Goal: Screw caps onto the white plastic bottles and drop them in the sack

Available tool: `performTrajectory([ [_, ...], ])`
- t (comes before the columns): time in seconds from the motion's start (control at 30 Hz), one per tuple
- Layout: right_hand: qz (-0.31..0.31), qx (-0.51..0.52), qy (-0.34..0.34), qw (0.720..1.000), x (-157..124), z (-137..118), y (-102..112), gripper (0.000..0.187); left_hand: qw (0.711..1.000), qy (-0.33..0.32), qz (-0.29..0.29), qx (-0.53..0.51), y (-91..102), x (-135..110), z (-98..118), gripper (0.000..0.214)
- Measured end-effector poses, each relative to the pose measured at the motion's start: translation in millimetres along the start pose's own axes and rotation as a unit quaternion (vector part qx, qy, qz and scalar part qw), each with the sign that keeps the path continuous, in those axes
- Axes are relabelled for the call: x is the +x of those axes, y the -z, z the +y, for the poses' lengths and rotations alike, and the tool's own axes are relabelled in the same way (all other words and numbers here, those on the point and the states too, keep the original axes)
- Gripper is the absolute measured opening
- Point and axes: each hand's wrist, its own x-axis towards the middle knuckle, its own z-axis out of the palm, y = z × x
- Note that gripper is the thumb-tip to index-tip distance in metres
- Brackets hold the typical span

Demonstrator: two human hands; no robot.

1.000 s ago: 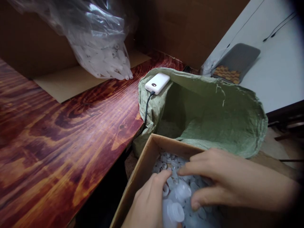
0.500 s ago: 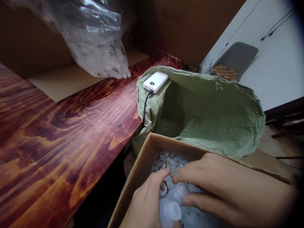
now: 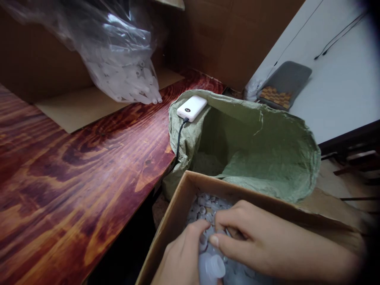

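Observation:
A cardboard box [image 3: 169, 221] at the bottom of the view holds many small translucent plastic caps [image 3: 204, 206]. Inside it, my left hand [image 3: 181, 253] is closed round a small translucent plastic bottle [image 3: 209, 269], whose open neck points right. Another ring-mouthed translucent piece shows just above that bottle, beside my left fingers. My right hand [image 3: 246, 233] is bent in a pinch close to my left fingertips, over the loose pieces. Whatever lies between its thumb and fingers is hidden.
An open green woven sack [image 3: 267, 130] stands behind the box. A white power bank [image 3: 192, 107] with a black cable rests on its rim. On the left is a reddish wooden table [image 3: 89, 178], with a clear bag of white tubes [image 3: 127, 79] near a large cardboard box [image 3: 202, 35].
My right thumb and fingers have drawn together and shifted left toward my left hand. The rounded translucent piece they were touching no longer shows. The view has shifted slightly.

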Motion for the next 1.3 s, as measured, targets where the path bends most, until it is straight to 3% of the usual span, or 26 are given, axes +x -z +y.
performTrajectory([
  [0.13,0.055,-0.006,0.017,0.998,-6.5,2.3,13.5,0.039,0.997,0.02,0.048,-0.064,-2.8,4.8,4.2,0.053],
  [0.23,0.163,-0.01,0.017,0.986,-13.6,9.8,30.1,0.038,0.991,0.03,0.054,-0.116,-6.9,8.5,2.7,0.045],
  [0.3,0.286,-0.028,-0.038,0.957,-14.6,19.2,40.8,0.037,0.992,0.018,0.046,-0.116,-8.9,9.9,-0.6,0.039],
  [0.37,0.395,-0.053,-0.124,0.909,-11.7,30.4,49.1,0.041,0.994,0.008,0.032,-0.1,-8.9,10.2,-3.1,0.036],
  [0.43,0.437,-0.072,-0.179,0.879,-7.1,39.7,53.7,0.043,0.996,0.0,0.023,-0.092,-6.8,9.7,-2.5,0.029],
  [0.57,0.393,0.016,-0.153,0.907,-4.2,41.5,52.2,0.039,0.995,-0.003,0.027,-0.091,-0.4,8.1,7.3,0.018],
  [0.67,0.307,0.248,-0.076,0.916,-8.8,30.5,45.5,0.048,0.993,0.035,0.031,-0.108,2.6,8.3,13.4,0.024],
  [0.8,0.142,0.529,0.005,0.837,-14.7,15.1,35.6,0.049,0.977,0.097,0.01,-0.192,0.5,13.2,6.7,0.035],
  [0.87,0.076,0.59,0.007,0.804,-14.7,10.2,31.0,0.041,0.963,0.123,0.007,-0.239,-3.6,17.0,-3.4,0.041],
  [0.93,0.021,0.611,0.0,0.791,-11.7,8.2,26.1,0.031,0.951,0.131,0.002,-0.279,-8.7,20.4,-14.1,0.046],
  [1.03,-0.003,0.578,-0.009,0.816,-2.5,10.2,17.3,0.025,0.931,0.133,-0.016,-0.338,-13.6,22.7,-20.9,0.051],
  [1.1,0.028,0.475,-0.002,0.879,4.4,13.7,11.2,0.02,0.917,0.153,-0.018,-0.367,-12.5,22.4,-16.6,0.054],
  [1.17,0.08,0.3,0.053,0.949,9.6,17.3,6.0,0.012,0.912,0.18,-0.017,-0.368,-8.5,21.4,-8.2,0.055],
  [1.2,0.1,0.216,0.091,0.967,11.3,18.6,4.2,0.013,0.913,0.194,-0.022,-0.359,-6.0,20.9,-3.9,0.055],
  [1.3,0.122,0.104,0.16,0.974,13.1,19.7,3.1,0.018,0.921,0.21,-0.035,-0.325,0.0,19.7,4.1,0.055],
])
